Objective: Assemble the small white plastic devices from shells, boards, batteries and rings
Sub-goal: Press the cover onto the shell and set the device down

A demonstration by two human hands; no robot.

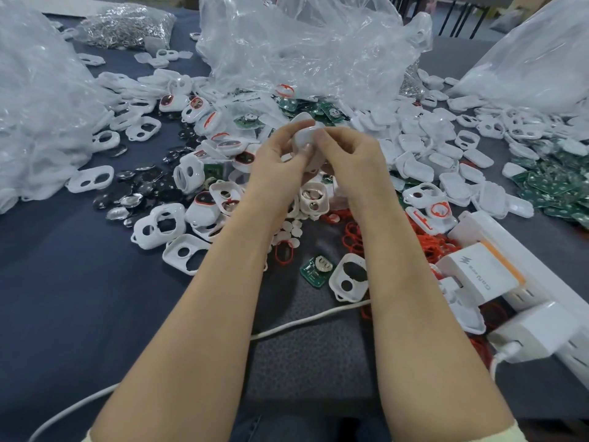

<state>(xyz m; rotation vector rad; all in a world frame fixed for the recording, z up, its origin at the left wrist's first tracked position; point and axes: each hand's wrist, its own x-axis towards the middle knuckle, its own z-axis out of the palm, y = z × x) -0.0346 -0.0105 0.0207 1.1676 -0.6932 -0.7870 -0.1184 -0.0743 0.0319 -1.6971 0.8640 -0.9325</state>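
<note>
White shell (302, 134) held off the table, just above the centre of the frame, caught between both hands. Left hand (274, 164) grasps its lower left side, fingers curled round it. Right hand (350, 154) grasps the right edge, fingertips bent onto it. The inside of the shell cannot be seen. Directly beneath the hands is a heap of open shells (314, 199), some with orange trim. Red rings (352, 237) are scattered to the right of the forearms. At lower centre a single green board (317, 271) lies flat, just beside a two-holed shell (350, 280). Dark round discs (137, 186) are spread at middle left. More green boards (554, 183) are piled at the right edge. Crumpled clear bag (302, 43) at upper centre; bag of metal bits (127, 25) at upper left. White charger (481, 272) sits at lower right, and a white cable (302, 320) crosses the dark blue tablecloth (63, 282).
</note>
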